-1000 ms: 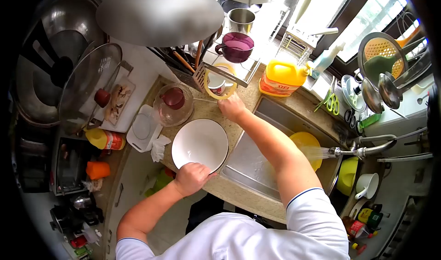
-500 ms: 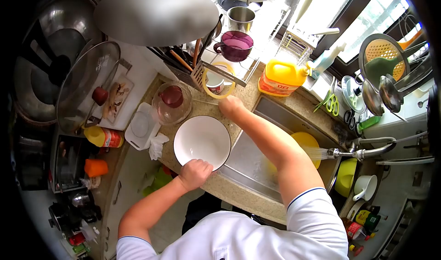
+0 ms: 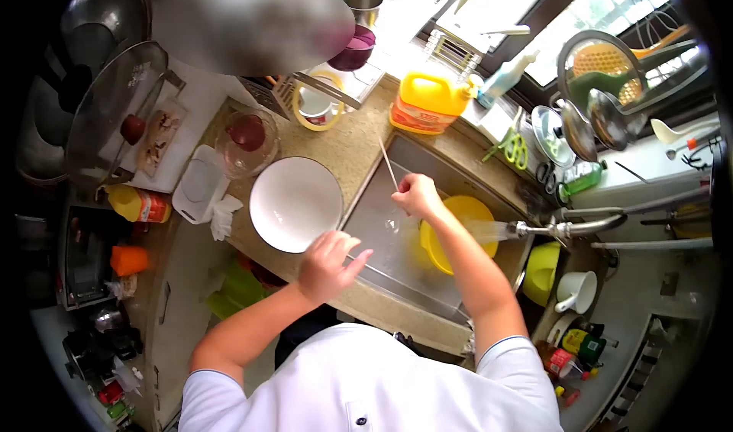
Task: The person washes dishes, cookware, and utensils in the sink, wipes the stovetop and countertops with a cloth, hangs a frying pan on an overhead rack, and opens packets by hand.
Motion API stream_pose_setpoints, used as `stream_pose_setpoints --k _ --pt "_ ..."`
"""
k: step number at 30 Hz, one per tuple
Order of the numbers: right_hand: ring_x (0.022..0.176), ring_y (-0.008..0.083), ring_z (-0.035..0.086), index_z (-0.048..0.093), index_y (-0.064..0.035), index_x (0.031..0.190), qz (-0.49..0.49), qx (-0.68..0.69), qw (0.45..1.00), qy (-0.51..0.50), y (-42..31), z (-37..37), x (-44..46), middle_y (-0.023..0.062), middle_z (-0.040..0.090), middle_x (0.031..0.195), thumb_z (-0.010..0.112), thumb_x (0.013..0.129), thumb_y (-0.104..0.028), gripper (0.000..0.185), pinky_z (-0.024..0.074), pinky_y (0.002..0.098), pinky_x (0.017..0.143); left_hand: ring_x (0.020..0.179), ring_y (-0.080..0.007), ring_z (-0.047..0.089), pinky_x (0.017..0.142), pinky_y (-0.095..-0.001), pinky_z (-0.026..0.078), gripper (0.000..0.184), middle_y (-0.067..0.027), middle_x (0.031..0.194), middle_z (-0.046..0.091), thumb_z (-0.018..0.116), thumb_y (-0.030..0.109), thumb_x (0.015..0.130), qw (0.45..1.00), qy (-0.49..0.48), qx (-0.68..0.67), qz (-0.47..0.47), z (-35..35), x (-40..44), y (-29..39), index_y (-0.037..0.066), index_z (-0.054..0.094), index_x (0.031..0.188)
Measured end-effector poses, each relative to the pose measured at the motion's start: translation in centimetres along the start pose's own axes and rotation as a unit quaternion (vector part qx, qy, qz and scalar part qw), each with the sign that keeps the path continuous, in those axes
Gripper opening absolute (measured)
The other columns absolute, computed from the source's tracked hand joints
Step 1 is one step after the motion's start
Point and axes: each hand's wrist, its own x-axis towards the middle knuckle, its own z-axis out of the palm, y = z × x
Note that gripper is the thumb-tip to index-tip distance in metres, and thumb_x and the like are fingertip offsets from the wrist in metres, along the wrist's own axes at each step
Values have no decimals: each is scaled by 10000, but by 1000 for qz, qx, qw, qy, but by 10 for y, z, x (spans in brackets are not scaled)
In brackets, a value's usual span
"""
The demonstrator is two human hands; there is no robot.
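Observation:
A large white bowl (image 3: 296, 204) with a dark rim rests on the counter at the sink's left edge. My left hand (image 3: 328, 265) is at the bowl's near right rim, its thumb held away from the fingers; whether it touches the rim I cannot tell. Over the sink (image 3: 374, 237), my right hand (image 3: 418, 197) is closed on a thin pale chopstick (image 3: 388, 161), which points up and away toward the counter. A yellow basin (image 3: 439, 241) sits in the sink just below my right hand, with water spraying into it from the faucet (image 3: 534, 231).
Behind the bowl stand a glass lidded pot (image 3: 248, 146) and a white plastic container (image 3: 200, 184). A yellow detergent jug (image 3: 429, 104) is at the sink's back edge. Ladles (image 3: 607, 119) hang at the right, near a white mug (image 3: 576, 291). A pale oval blur covers the upper left.
My right hand has lifted a chopstick from the counter and moved right, over the sink. My left hand has loosened from the bowl's rim. The camera view has shifted.

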Motion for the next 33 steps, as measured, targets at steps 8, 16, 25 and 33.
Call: stream_pose_setpoints --k 8,16,25,33 --pt "498 105 573 580 2 842 40 411 901 134 21 7 -119 33 589 639 661 819 1 84 477 271 420 669 -132 638 563 -244 511 339 -83 853 667 609 141 991 698 -155 -488 -500 93 16 44 -45 542 1266" --pt "488 92 542 597 8 863 56 447 886 108 24 16 -173 42 607 658 649 866 -16 58 423 254 402 767 -133 612 677 -258 510 441 -81 970 615 633 26 910 593 -176 -633 -465 88 28 51 -16 523 1335" --pt "533 73 542 630 -21 888 163 473 865 38 20 19 -193 38 639 704 615 901 -65 48 384 209 456 862 -130 632 724 -271 511 476 -92 1021 669 732 18 836 607 -287 -645 -366 87 11 50 -19 568 1282" --pt "520 81 520 631 -19 874 173 467 865 60 30 42 -201 61 652 710 551 965 -132 166 355 202 445 740 -119 644 644 -253 522 180 -80 872 695 699 66 923 651 -217 -638 -350 94 -5 59 -31 667 1071"
